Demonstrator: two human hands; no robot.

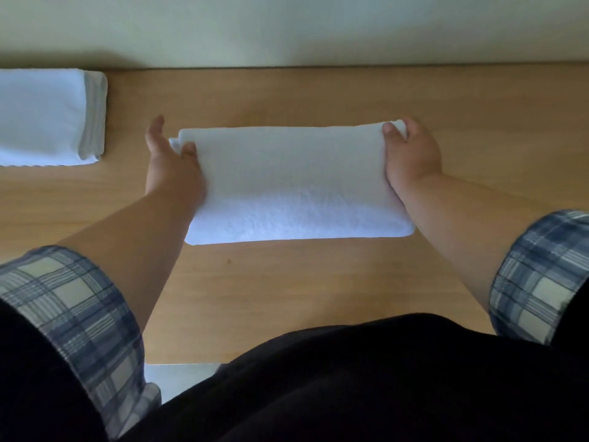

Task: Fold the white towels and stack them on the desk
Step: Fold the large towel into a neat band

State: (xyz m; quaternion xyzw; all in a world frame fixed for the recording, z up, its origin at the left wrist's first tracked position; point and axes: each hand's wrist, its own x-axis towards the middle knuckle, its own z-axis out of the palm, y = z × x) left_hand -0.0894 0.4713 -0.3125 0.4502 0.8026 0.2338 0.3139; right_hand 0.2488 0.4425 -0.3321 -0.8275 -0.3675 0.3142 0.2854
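Folded white terry towel (296, 183) lies flat mid light wooden worktop (287, 298), long axis left-right. Your left hand (172, 167) and right hand (411, 154) have fingers grasping its short ends, thumbs on top. Stack of folded white towels (47, 116) sits far left.

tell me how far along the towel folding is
Done: a folded white pile lies left on the desk. In hand: left hand and right hand grip the ends of a folded towel mid-desk. Left: probably placing it on that pile; no unfolded towels show.
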